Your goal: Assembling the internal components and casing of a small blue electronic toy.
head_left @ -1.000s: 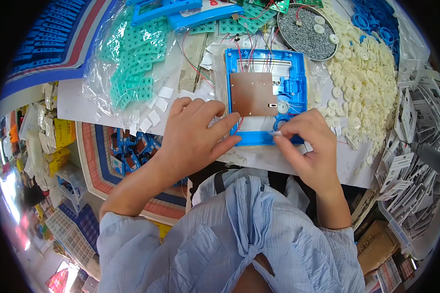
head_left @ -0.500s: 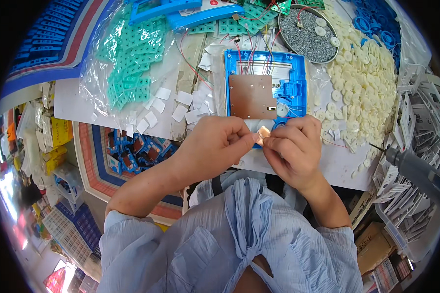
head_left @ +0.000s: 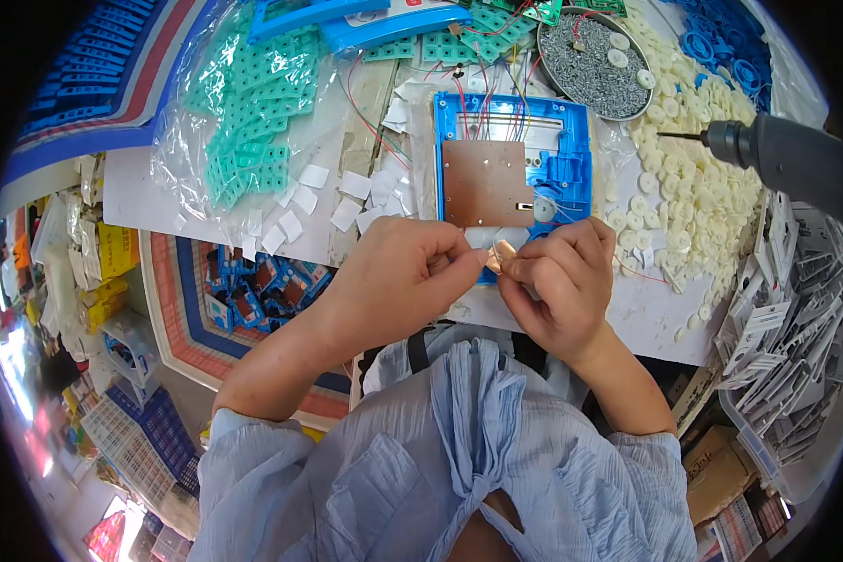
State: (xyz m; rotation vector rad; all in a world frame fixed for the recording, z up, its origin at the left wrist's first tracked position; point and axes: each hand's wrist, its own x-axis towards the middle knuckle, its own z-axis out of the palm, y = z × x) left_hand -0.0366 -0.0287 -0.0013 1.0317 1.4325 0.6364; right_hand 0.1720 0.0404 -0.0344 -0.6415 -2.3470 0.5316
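Observation:
A blue plastic housing [head_left: 585, 159] lies on the bench in front of me, with a brown circuit board [head_left: 485, 183] and coloured wires in it. At its near edge, my right hand [head_left: 562, 286] pinches a small, thin copper-coloured piece [head_left: 498, 260] between thumb and fingers. My left hand [head_left: 407, 267] is closed in a pinch right beside that piece; what its fingertips hold is too small to make out. Thin pale wires run from the housing's right side toward my fingers. A whitish cylinder-like part [head_left: 482, 238] shows just below the board, partly hidden by my hands.
Green plastic pieces [head_left: 253, 122] in a clear bag and white paper squares [head_left: 345, 214] lie left. A round tray of small metal screws [head_left: 590, 70] and cream plastic discs [head_left: 688, 178] lie right. A power screwdriver [head_left: 768, 150] juts in. White plastic parts [head_left: 787, 347] fill a bin.
The power screwdriver has swung up and away at the right. My hands stay almost in place, and the copper-coloured piece has tilted slightly. The view has shifted a little.

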